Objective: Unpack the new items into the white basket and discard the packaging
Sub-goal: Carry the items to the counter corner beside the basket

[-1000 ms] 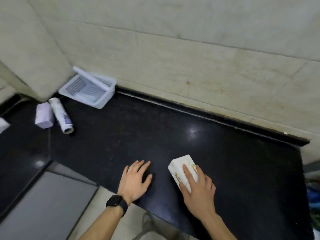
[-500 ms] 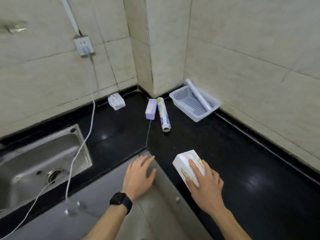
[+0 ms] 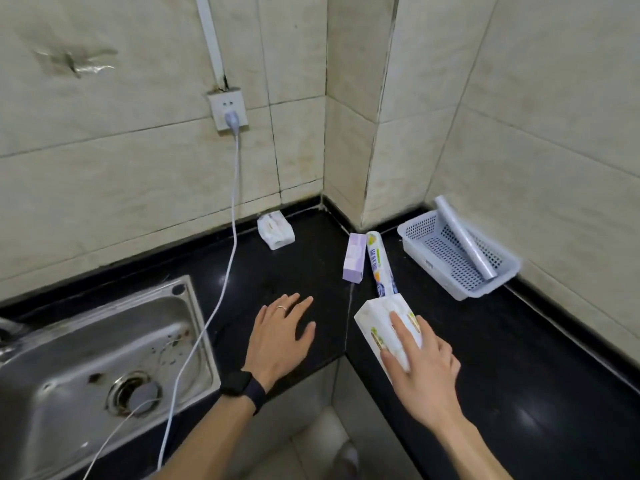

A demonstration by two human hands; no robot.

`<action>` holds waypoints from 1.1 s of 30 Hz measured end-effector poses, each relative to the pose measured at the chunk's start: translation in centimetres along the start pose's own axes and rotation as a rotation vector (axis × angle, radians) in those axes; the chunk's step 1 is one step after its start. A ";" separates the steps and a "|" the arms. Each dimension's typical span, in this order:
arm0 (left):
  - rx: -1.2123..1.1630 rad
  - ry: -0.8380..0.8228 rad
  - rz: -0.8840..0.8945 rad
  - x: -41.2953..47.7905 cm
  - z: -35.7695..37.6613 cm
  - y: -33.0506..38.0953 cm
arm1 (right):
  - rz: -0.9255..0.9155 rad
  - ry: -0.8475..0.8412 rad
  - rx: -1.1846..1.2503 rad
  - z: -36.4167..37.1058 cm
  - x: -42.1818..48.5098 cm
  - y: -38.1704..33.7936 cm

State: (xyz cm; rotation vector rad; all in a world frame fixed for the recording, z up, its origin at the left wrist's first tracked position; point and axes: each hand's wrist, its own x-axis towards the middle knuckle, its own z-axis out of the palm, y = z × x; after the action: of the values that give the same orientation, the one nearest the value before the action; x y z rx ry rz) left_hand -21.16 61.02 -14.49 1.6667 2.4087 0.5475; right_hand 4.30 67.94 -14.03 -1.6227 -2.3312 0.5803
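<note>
Black counter [image 3: 311, 265] runs round a tiled corner, with the white basket [image 3: 415, 232] at right centre holding a roll [image 3: 464, 237]. Left hand [image 3: 277, 341] is flat, fingers spread, holding nothing; right hand [image 3: 426, 368] grips a white pack [image 3: 377, 317] at lower centre

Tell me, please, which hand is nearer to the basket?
Right. The right hand holds a pack in front and left of the basket; the left hand is spread over the counter, farther left, beyond the pack.
</note>
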 end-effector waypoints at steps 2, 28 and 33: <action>0.001 -0.030 -0.020 2.2 0.6 -1.2 | -0.003 -0.022 0.002 0.9 2.4 -0.5; 0.062 -0.293 -0.283 26.0 10.7 -12.9 | -0.045 -0.284 -0.164 13.9 38.1 -11.8; 0.045 -0.291 -0.290 28.6 14.7 -15.4 | -0.053 -0.246 -0.287 18.6 42.7 -12.4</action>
State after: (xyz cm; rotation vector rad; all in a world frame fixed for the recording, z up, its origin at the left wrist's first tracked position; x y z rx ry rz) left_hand -40.10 85.76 -31.85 1.2738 2.3957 0.1917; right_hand -28.86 100.75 -26.21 -1.6829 -2.7367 0.4753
